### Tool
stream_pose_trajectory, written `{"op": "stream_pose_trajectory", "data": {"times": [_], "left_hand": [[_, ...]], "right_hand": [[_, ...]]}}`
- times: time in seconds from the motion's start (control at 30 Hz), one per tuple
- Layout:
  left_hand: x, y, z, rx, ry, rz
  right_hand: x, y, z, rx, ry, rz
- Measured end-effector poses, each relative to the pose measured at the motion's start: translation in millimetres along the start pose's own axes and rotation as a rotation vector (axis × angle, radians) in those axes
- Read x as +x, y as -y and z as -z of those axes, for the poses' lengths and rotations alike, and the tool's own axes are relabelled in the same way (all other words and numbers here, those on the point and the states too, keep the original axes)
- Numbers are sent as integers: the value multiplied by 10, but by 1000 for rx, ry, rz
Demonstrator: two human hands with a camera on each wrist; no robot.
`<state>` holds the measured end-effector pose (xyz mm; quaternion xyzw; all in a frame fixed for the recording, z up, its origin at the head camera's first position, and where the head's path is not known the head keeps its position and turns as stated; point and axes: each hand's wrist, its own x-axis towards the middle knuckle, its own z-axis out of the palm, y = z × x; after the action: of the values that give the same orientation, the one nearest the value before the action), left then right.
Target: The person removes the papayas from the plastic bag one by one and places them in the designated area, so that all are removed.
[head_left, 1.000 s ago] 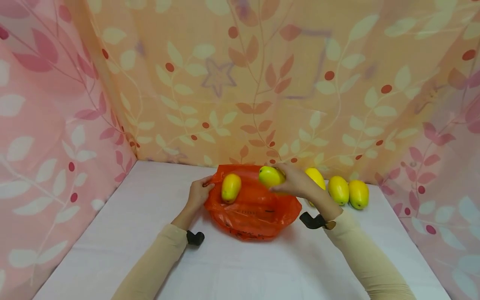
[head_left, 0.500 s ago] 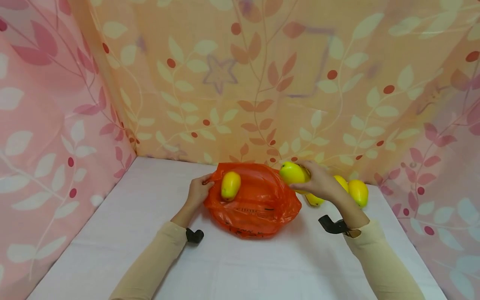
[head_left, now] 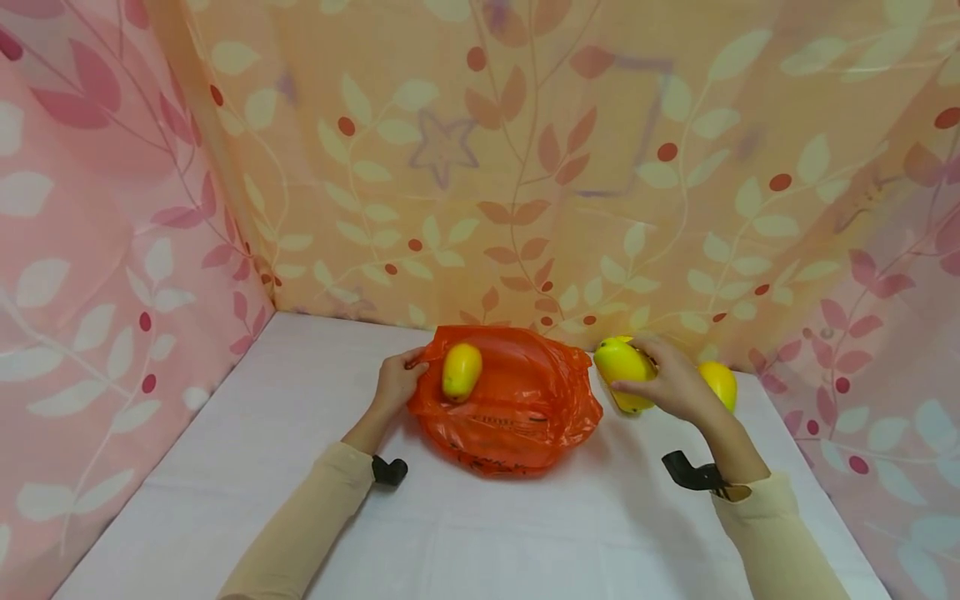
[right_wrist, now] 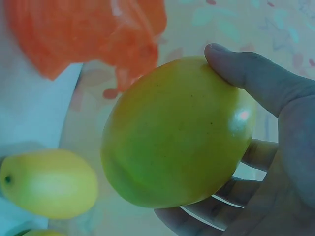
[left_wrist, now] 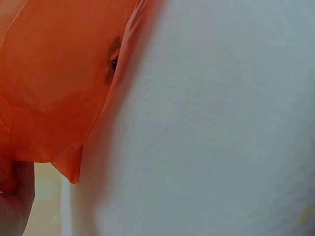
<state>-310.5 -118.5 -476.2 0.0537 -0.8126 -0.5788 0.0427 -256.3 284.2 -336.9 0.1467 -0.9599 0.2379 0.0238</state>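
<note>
An orange-red plastic bag (head_left: 517, 392) lies on the white table, and my left hand (head_left: 397, 385) pinches its left edge. On the left part of the bag is a yellow mango (head_left: 461, 372). In the left wrist view, the bag (left_wrist: 64, 88) covers most of the left fingers. My right hand (head_left: 671, 379) grips a yellow-green mango (head_left: 622, 362) to the right of the bag. The right wrist view shows this mango (right_wrist: 177, 132) between thumb and curled fingers. Just under it in the head view, another mango (head_left: 634, 409) shows only in part.
One more yellow mango (head_left: 720, 385) sits on the table behind my right forearm. The right wrist view has a mango (right_wrist: 51, 184) on the cloth and the edge of another below it. Patterned curtains (head_left: 510, 167) rise at the back and both sides.
My right hand has moved right with its mango, from over the bag to the mangoes beside it. The left hand keeps its place on the bag edge.
</note>
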Motion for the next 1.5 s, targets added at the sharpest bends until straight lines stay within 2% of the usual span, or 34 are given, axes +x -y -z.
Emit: {"op": "stream_pose_trajectory", "data": {"times": [0.2, 0.43, 0.77, 1.2, 1.37, 1.5], "left_hand": [[-5, 18, 0, -6, -5, -5], [4, 6, 3, -26, -4, 16], [-10, -34, 9, -35, 9, 36], [-10, -37, 18, -19, 7, 21], [-13, -28, 20, 4, -1, 12], [-15, -24, 16, -16, 1, 27]], "right_hand": [[-100, -169, -19, 6, 1, -49], [-204, -355, -52, -49, 13, -123], [-338, -634, -140, -26, 84, -250], [-352, -931, -208, -69, 154, -331], [-339, -993, -227, -56, 176, -386], [-336, -1032, -246, -33, 184, -435]]}}
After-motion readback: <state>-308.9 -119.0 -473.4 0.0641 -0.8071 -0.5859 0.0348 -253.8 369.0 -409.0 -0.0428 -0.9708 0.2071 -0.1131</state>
